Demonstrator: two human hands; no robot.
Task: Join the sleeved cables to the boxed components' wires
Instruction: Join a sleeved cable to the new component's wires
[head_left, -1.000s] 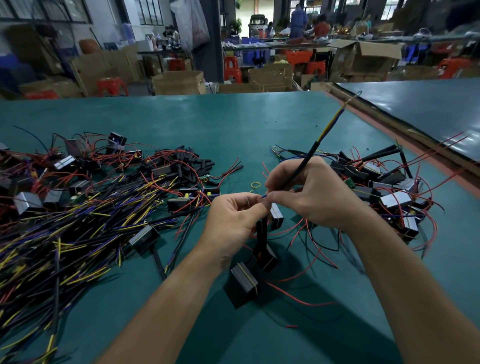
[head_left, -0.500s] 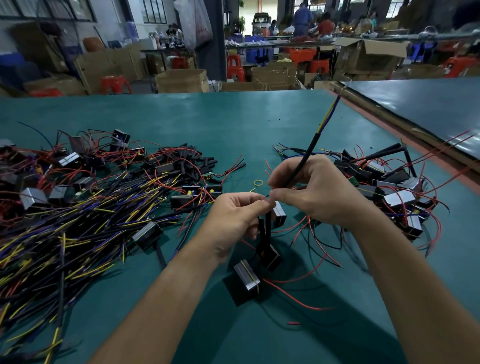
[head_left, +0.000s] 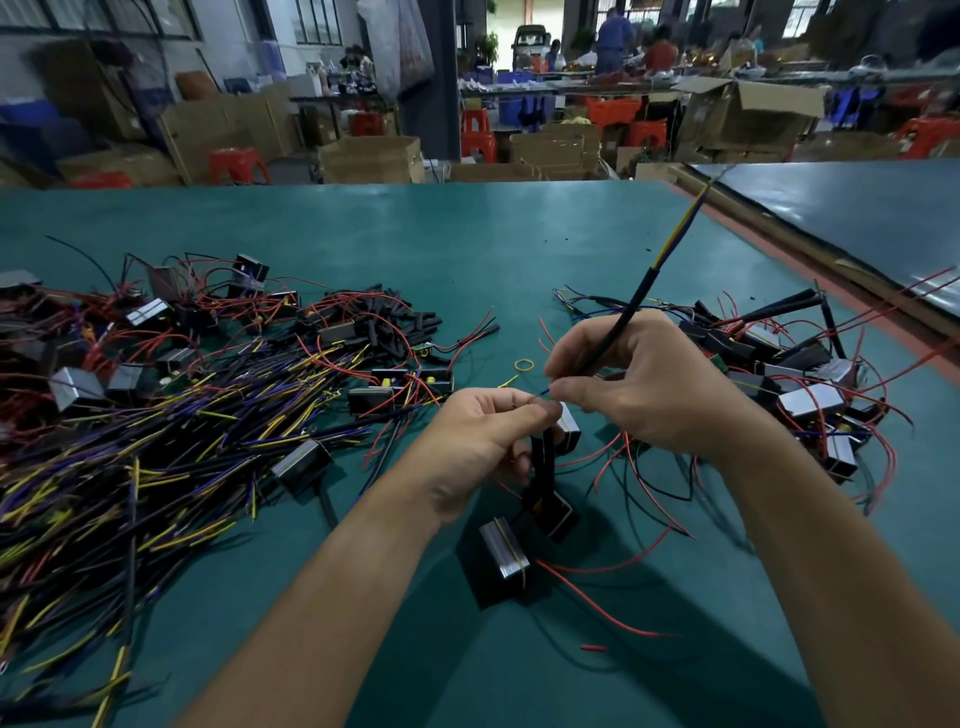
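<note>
My right hand (head_left: 649, 389) pinches a black sleeved cable (head_left: 631, 306) that slants up and away, with yellow and blue cores showing at its far end. My left hand (head_left: 483, 441) grips the black wires (head_left: 543, 457) of a small boxed component (head_left: 550, 512) that hangs below it. The fingertips of both hands meet over thin bare wire ends between them. A second boxed component (head_left: 503, 551) with a silver face lies on the green table (head_left: 467, 249) just below, trailing a red wire.
A big heap of yellow, purple and black sleeved cables (head_left: 130, 457) with boxed parts covers the left of the table. A pile of boxed components with red wires (head_left: 810, 384) lies at the right. Short black sleeves (head_left: 384, 322) and a yellow rubber band (head_left: 524, 365) lie beyond my hands.
Both hands stay together at the wire ends; the right hand's fingers have shifted slightly on the cable, whose far end has tilted a little.
</note>
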